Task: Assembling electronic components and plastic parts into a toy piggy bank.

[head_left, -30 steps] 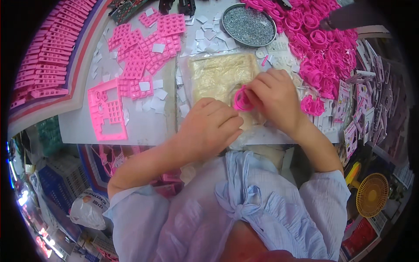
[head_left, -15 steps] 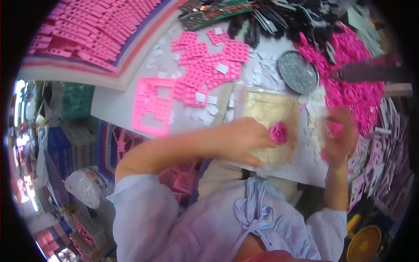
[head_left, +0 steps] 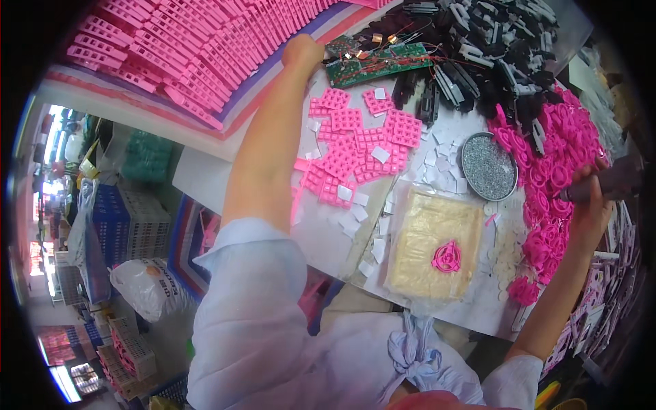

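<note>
My left hand point(head_left: 303, 55) is stretched far forward beside the green circuit boards point(head_left: 376, 66) with thin wires. Its fingers are turned away and hidden behind the back of the hand. On the right, my right hand point(head_left: 593, 199) has its fingers wrapped round a dark, cylindrical power screwdriver point(head_left: 618, 179), above a heap of pink ring-shaped plastic parts point(head_left: 557, 157). A single pink ring-shaped part point(head_left: 447, 257) lies on the yellowish, plastic-wrapped pad point(head_left: 427, 229) in front of me, with neither hand on it.
A round dish of small metal screws point(head_left: 489, 166) stands beside the pink heap. Pink keypads point(head_left: 348, 150) and white paper squares point(head_left: 350, 225) lie mid-table. Pink casings point(head_left: 184, 55) fill the far left, and black parts point(head_left: 471, 48) pile up at the back.
My left hand has moved from the pad up to the circuit boards. My right hand has gone forward and right and taken hold of the screwdriver. The pink ring-shaped part now lies uncovered.
</note>
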